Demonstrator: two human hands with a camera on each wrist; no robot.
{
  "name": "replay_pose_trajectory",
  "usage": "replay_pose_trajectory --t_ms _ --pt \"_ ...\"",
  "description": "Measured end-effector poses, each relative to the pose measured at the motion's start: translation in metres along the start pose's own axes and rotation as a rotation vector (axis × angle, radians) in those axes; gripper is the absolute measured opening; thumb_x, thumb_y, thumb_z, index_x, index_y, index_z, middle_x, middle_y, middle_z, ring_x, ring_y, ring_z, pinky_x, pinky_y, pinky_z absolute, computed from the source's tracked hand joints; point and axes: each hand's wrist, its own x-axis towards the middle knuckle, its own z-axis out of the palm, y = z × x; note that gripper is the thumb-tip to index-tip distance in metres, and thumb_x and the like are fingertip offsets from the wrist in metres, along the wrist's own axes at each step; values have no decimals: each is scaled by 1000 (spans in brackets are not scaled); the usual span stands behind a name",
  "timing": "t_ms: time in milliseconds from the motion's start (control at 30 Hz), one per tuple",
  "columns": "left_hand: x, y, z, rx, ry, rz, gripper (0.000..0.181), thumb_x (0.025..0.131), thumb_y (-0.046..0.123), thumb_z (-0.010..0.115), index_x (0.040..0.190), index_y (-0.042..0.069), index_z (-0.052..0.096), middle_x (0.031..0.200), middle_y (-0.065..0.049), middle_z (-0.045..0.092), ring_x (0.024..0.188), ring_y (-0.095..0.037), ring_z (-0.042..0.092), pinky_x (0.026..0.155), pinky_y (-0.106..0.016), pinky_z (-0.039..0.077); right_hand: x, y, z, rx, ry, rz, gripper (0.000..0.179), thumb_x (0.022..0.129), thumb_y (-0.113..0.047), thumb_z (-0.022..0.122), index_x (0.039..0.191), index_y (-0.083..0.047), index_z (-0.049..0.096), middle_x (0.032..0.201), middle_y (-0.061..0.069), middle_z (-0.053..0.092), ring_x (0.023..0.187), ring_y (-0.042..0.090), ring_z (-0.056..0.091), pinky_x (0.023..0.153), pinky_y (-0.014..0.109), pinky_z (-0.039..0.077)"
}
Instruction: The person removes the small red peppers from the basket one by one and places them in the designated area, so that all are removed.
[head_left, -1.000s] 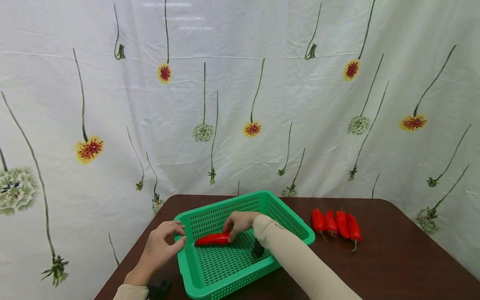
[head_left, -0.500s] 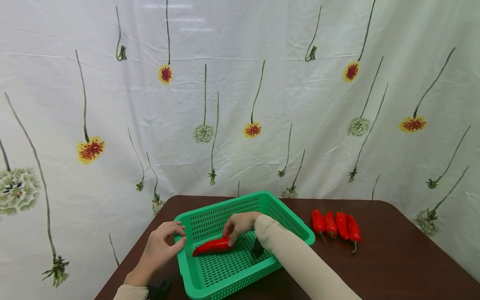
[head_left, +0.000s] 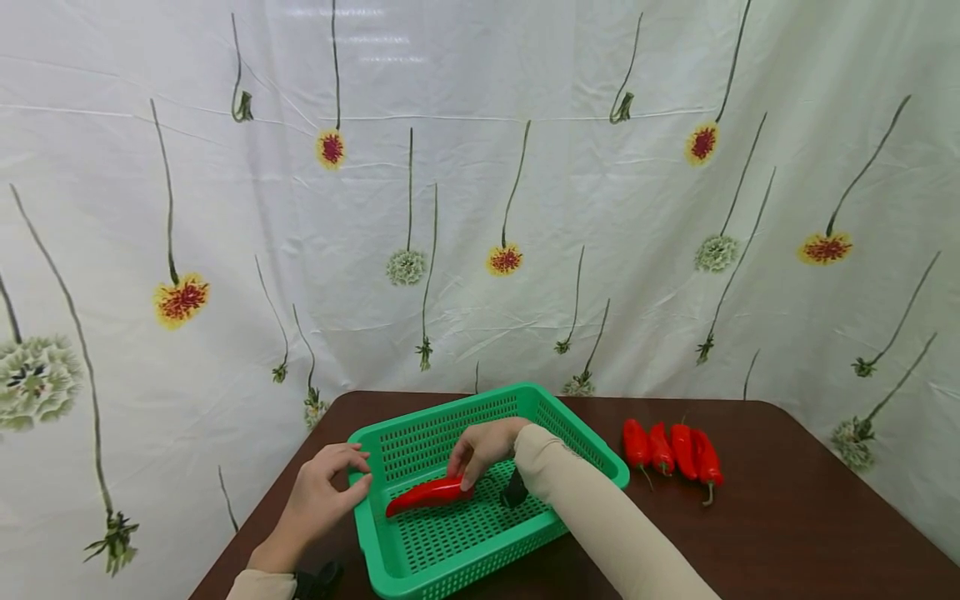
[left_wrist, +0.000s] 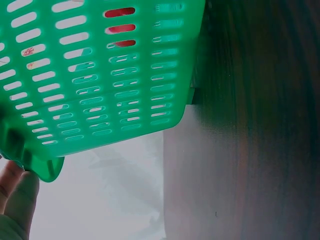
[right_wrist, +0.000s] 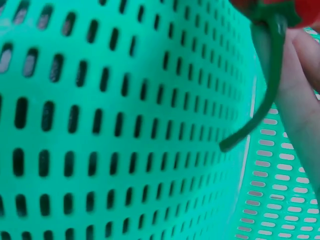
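Observation:
A red chili pepper (head_left: 423, 497) lies aslant low inside the green plastic basket (head_left: 480, 550). My right hand (head_left: 486, 448) reaches over the basket's near side and pinches the pepper by its right end between thumb and fingers. In the right wrist view, the pepper's curved green stem (right_wrist: 272, 80) hangs in front of the slotted basket wall. My left hand (head_left: 321, 492) holds the basket's left rim; in the left wrist view its fingers (left_wrist: 22, 200) curl at the lip. Slivers of red show through the wall slots there.
Several more red peppers (head_left: 682, 450) lie side by side on the dark brown table (head_left: 765, 517), to the right of the basket. A white floral curtain (head_left: 480, 192) hangs right behind the table's back edge.
The right hand has turned the pepper slightly and drawn it toward me, so its tip sits lower in the basket. The left hand and basket have stayed put.

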Motion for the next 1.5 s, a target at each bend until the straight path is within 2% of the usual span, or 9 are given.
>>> replay_pose_trajectory --t_ms 200,467,667,767,967,1200,1500 --pt "0 0 1 7 -8 2 28 71 -8 78 79 18 70 95 -6 73 105 -21 64 77 -29 58 -5 -2 0 9 -68 -7 25 92 0 68 117 -3 70 102 1 72 91 10 66 84 26 57" --pt "2 2 1 2 -6 12 26 72 -9 78 80 15 70 95 -6 73 106 -19 63 78 -28 58 -13 -9 0 -11 -128 -2 26 92 0 68 118 -3 70 103 0 73 91 10 66 86 28 58" --pt "1 1 1 3 -8 25 25 72 -10 78 80 12 70 96 -6 73 106 -21 63 78 -28 58 -17 -11 -2 11 -141 -32 27 92 2 67 119 -1 70 104 2 74 92 10 68 96 39 57" --pt "1 1 1 1 -9 32 25 71 -10 78 80 12 70 96 -7 73 105 -24 63 78 -28 58 -21 -11 -5 35 -137 -48 27 93 2 66 119 0 70 104 3 74 92 11 68 97 40 57" --pt "1 0 0 6 -7 31 27 71 -9 78 80 15 70 95 -6 73 105 -22 63 77 -30 58 -30 -13 -11 46 -86 -62 26 93 0 66 118 1 70 104 6 75 90 11 68 88 29 59" --pt "1 0 -1 13 -5 13 29 72 -8 79 79 18 70 96 -5 73 105 -26 64 77 -32 59 -41 -14 -16 46 47 -69 24 92 -4 69 116 -1 71 102 4 75 88 12 68 85 30 58" --pt "-1 0 -1 17 2 3 28 71 -8 79 79 17 70 95 -5 73 105 -22 64 79 -29 58 -61 -21 -22 59 107 -58 27 92 -5 69 119 -2 69 106 5 74 91 12 69 87 31 58"
